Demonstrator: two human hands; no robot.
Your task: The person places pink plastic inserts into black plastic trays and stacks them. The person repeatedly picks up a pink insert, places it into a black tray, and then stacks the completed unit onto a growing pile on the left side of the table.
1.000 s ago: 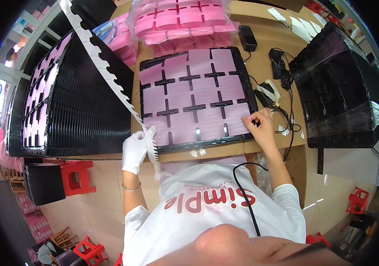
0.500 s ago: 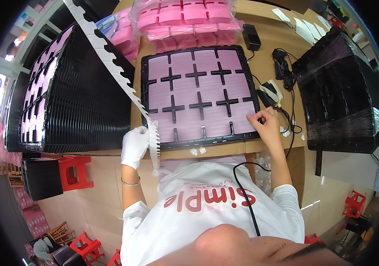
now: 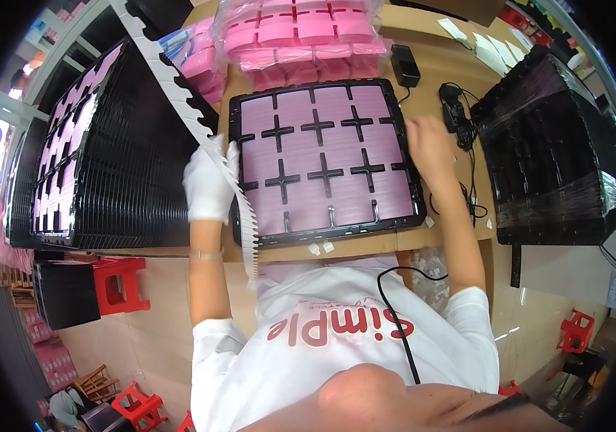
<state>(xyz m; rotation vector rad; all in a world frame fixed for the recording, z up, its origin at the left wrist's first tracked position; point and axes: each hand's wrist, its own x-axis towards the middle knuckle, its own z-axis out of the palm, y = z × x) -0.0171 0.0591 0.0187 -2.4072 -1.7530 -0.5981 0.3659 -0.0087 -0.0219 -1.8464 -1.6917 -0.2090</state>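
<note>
A black plastic tray with several cross-shaped dividers lies in front of me, its compartments filled by pale pink sheets. My left hand, in a white glove and slightly blurred, closes on the tray's left edge. A long white strip with a notched edge hangs down across the left side, in front of the glove, and partly covers its fingers. Opposite it, my bare right hand has its fingers curled at the tray's right edge, upper half.
A tall stack of black trays stands at left, a wrapped black stack at right. Pink foam pieces in clear plastic sit behind the tray. A black adapter and tangled cables lie to its right.
My left hand has moved up from the tray's lower left corner along its left edge. My right hand has gone up the right edge. The tray has shifted slightly toward me.
</note>
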